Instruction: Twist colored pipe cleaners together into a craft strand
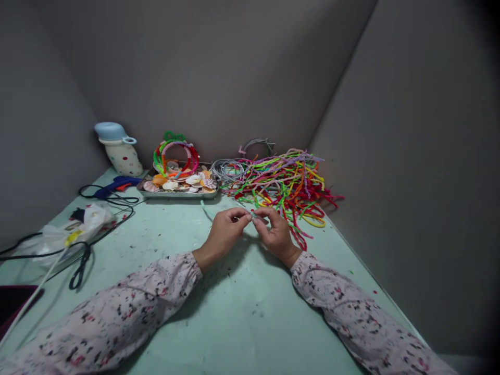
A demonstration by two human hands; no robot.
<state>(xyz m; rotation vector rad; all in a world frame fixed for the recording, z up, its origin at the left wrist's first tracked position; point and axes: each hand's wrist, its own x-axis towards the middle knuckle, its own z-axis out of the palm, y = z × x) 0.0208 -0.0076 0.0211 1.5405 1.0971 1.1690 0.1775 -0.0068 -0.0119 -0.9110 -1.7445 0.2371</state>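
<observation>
Over the middle of the table, my left hand [226, 230] and my right hand [276, 234] meet fingertip to fingertip, both pinched closed. Between them is a small bit of a mint-green pipe cleaner [207, 209], whose loose end sticks out behind my left hand. A thin grey strand and a speck of red also show at the fingertips, too small to make out well. Just beyond my right hand lies a tangled heap of coloured pipe cleaners [287, 174]. Coils of grey wire [230, 171] rest at its left side.
A metal tray [177, 196] at the back holds seashells [193, 180] and fuzzy coloured hoops [191, 156]. Left of it stands a blue-lidded bottle [124, 156]. A plastic bag [91, 224] and black cables [81, 265] lie at left. Grey walls bound the back and right.
</observation>
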